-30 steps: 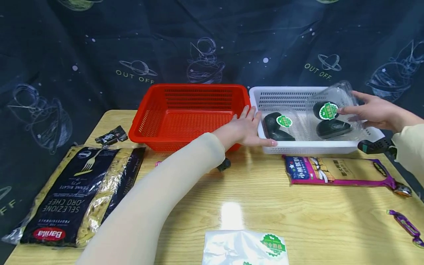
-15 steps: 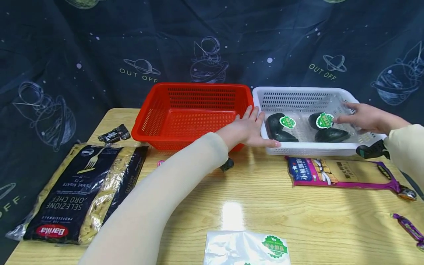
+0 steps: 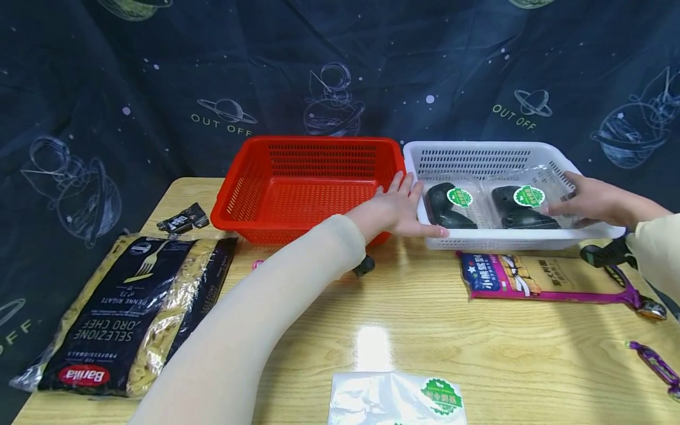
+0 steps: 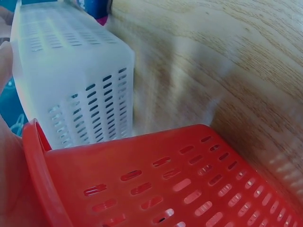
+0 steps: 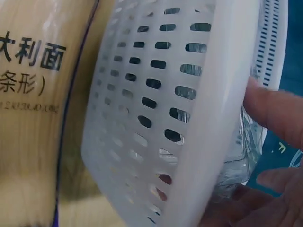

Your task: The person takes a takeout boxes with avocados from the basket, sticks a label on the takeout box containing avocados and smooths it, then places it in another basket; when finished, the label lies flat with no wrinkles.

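My right hand (image 3: 597,199) grips the right end of a clear plastic fruit box (image 3: 555,183) with a green sticker. Dark avocado-like fruits (image 3: 526,219) show inside it. This box lies low in the white basket (image 3: 494,235), tilted slightly. In the right wrist view, thumb and fingers curl about the crinkled plastic (image 5: 241,158) just past the rim. A similar fruit box (image 3: 480,206) sits at the basket's left end. My left hand (image 3: 395,208) lies with spread, straight fingers across the adjoining rims of the red basket (image 3: 305,225) and the white one.
A Barilla penne bag (image 3: 122,319) lies at left, with a small black packet (image 3: 184,219) behind it. A long noodle pack (image 3: 547,277) lies before the white basket. A purple-wrapped candy (image 3: 656,363) is at right, a silvery stickered pack (image 3: 393,398) in front.
My right hand has lowered the right fruit box from a raised tilt to a nearly flat position in the white basket. My left hand stays on the rims.
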`<action>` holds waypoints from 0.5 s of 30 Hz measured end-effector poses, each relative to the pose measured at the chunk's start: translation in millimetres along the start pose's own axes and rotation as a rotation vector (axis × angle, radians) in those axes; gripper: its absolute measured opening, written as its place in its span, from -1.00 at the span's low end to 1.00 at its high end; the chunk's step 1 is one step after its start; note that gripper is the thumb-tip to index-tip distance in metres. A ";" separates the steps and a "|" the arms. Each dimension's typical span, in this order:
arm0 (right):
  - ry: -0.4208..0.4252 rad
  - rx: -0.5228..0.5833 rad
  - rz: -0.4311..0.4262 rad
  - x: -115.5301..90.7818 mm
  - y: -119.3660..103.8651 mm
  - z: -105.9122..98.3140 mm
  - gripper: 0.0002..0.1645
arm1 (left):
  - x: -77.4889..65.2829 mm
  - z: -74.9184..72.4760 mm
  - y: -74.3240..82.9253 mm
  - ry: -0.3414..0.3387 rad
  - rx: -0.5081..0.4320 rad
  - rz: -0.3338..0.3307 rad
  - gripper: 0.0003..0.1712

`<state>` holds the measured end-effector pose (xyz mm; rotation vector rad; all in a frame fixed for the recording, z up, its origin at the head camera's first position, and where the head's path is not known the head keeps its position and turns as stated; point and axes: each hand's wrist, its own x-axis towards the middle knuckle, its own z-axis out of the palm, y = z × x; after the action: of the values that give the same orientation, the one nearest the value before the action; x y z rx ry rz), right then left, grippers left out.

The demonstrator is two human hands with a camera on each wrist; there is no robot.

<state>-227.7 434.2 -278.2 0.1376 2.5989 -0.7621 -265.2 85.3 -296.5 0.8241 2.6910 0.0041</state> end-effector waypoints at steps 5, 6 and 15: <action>-0.054 0.026 -0.007 -2.3 7.0 3.7 0.32 | -0.3 0.5 0.9 0.004 0.005 0.001 0.31; -0.064 0.024 -0.011 -2.1 8.1 4.2 0.32 | -0.5 0.6 0.8 0.003 0.006 0.002 0.31; -0.055 -0.069 -0.016 2.1 19.6 1.7 0.30 | -4.7 -1.4 0.7 0.007 0.003 0.009 0.31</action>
<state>-224.8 449.8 -290.1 0.0743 2.5728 -0.6718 -261.6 83.5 -293.7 0.8386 2.6942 0.0044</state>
